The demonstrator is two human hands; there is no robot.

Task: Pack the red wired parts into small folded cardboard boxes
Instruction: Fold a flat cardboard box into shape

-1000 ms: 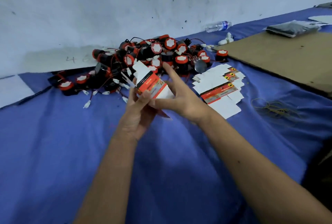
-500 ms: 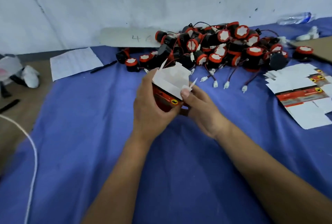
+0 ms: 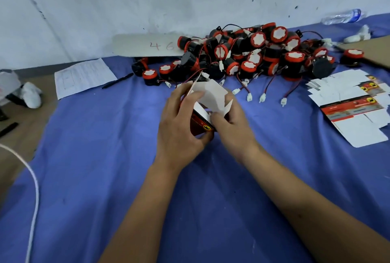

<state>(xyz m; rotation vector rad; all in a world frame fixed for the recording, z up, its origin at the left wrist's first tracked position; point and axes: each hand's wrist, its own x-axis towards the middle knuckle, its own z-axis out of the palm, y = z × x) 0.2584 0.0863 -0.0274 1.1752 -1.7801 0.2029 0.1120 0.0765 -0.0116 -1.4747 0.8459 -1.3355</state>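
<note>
1. White sheet of paper (image 3: 84, 77) and black pen (image 3: 117, 81) lie far left on the blue cloth (image 3: 105, 167).
2. Left hand (image 3: 179, 127) – fingers curled round the small red cardboard box (image 3: 200, 123), held above the cloth at centre.
3. Right hand (image 3: 230, 123) – fingertips pinch the box's white flaps.
4. Pile of red wired parts (image 3: 253, 54) behind, by the wall.
5. Stack of flat box blanks (image 3: 354, 111) far right.

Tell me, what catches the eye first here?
A big heap of red and black wired parts lies against the wall at the far edge of the blue cloth. In the middle, the left hand and right hand fold a small red and white box. Flat boxes lie stacked to the right.
</note>
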